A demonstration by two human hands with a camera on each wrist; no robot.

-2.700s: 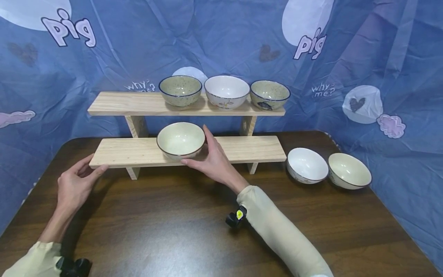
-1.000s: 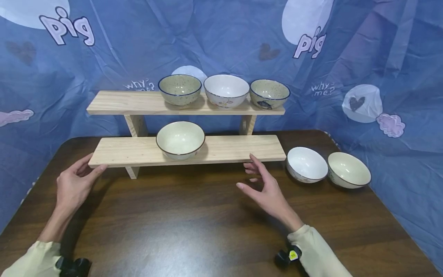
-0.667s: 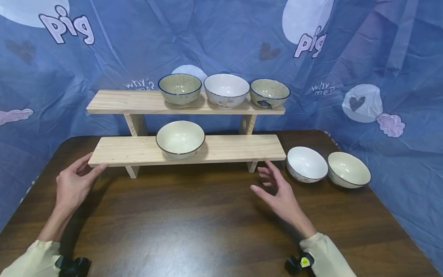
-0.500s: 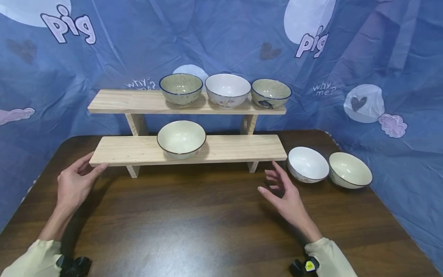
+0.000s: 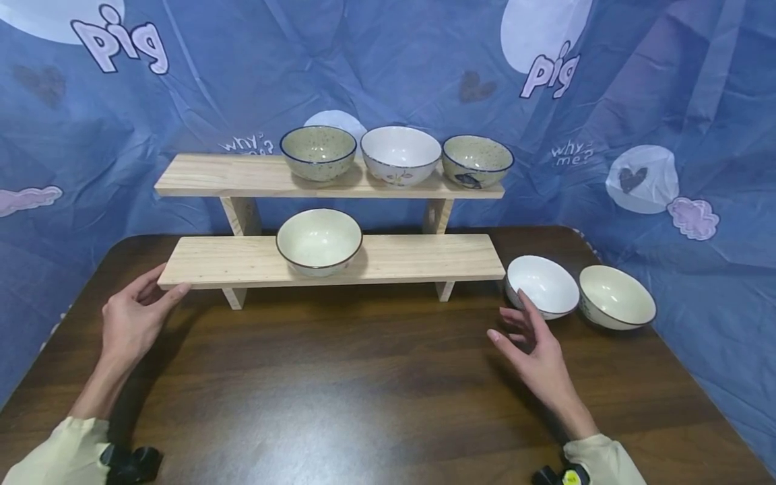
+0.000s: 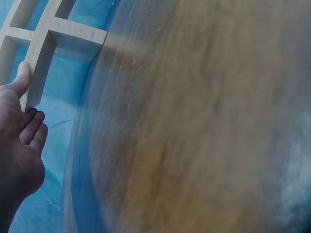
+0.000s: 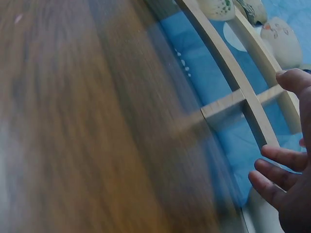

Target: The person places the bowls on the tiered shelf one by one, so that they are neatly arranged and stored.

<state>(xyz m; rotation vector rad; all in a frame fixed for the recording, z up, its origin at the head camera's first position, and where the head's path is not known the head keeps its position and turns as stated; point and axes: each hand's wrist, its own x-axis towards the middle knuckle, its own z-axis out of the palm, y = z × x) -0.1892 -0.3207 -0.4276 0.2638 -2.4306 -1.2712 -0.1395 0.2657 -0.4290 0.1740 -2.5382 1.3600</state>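
At the left, my left hand pinches the front left corner of the lower board of a two-tier wooden shelf, thumb in front and fingers behind. My right hand is over the table with fingers spread and nothing in them; its index fingertip overlaps the near side of a white bowl in the head view. Touching that bowl on its right is a cream bowl with a dark rim. Another cream bowl sits mid-left on the lower board.
Along the upper board stand a speckled green bowl, a white flowered bowl and a second speckled bowl. A blue printed cloth hangs behind the brown table.
My right hand has let go of the cream bowl on the lower board and moved right, to the white bowl. The left hand has kept its hold on the shelf.
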